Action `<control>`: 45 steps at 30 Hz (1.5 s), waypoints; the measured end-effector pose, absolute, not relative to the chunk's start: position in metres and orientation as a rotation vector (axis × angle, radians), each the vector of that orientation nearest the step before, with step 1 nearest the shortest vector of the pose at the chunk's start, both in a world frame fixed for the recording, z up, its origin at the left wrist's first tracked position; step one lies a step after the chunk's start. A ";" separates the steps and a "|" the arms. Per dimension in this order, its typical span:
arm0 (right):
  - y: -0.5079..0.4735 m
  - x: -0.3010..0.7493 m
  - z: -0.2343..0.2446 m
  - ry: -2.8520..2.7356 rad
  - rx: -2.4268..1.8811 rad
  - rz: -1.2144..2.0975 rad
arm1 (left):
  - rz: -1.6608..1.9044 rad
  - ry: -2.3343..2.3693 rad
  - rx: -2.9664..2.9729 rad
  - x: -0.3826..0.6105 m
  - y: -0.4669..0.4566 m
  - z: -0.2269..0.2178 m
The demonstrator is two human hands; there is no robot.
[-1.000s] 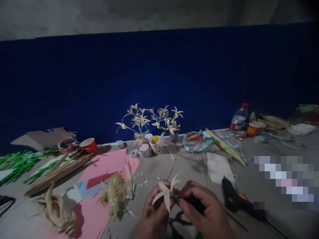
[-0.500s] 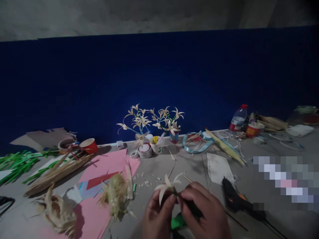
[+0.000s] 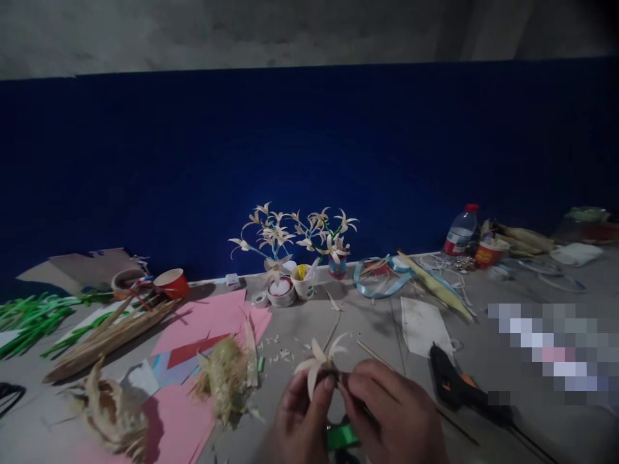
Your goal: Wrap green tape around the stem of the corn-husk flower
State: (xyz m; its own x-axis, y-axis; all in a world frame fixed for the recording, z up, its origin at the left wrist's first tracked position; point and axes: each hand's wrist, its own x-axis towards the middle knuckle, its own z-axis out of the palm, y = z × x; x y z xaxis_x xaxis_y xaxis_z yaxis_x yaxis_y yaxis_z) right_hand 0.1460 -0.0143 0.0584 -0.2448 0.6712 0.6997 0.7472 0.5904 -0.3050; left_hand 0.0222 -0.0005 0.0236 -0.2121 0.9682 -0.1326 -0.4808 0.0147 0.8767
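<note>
At the bottom centre my left hand (image 3: 300, 422) pinches the base of a small cream husk flower (image 3: 319, 361), its petals spread upward. My right hand (image 3: 391, 415) is closed just right of it, fingers pinching the flower's dark stem close to the base. A strip of green tape (image 3: 342, 437) shows below, between the two hands. Which hand holds the tape I cannot tell.
A black glue gun (image 3: 454, 383) lies to the right. Corn husks (image 3: 227, 377) and pink paper (image 3: 213, 319) lie to the left. Finished flowers in a small cup (image 3: 337, 264), tape rolls, blue ribbon (image 3: 382, 277) and a water bottle (image 3: 461, 229) stand by the blue wall.
The flower has tilted and shifted a little left and down. The green tape strip has come into view between my hands. My right hand has moved closer to the flower's base.
</note>
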 end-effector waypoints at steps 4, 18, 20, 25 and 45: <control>-0.014 0.144 0.056 -1.976 -1.130 -0.162 | 1.599 1.023 0.602 0.025 -0.002 0.019; -0.016 0.143 0.062 -1.757 -1.043 0.451 | 1.475 0.826 0.632 0.019 -0.003 0.041; -0.016 0.143 0.063 -1.729 -1.010 0.475 | 1.443 0.779 0.655 0.018 -0.003 0.044; -0.017 0.142 0.064 -1.605 -0.974 0.643 | 1.367 0.667 0.775 0.016 0.000 0.043; -0.020 0.143 0.067 -1.594 -1.044 0.756 | 1.246 0.521 0.821 0.014 0.006 0.032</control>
State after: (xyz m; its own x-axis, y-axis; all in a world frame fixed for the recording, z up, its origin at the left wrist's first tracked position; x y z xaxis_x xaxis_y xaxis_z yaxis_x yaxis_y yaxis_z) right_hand 0.1433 -0.0199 0.0673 -0.0822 0.9058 0.4156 0.2514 0.4224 -0.8708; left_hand 0.0136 0.0063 0.0319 0.2624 0.9613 0.0839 -0.6158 0.0999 0.7816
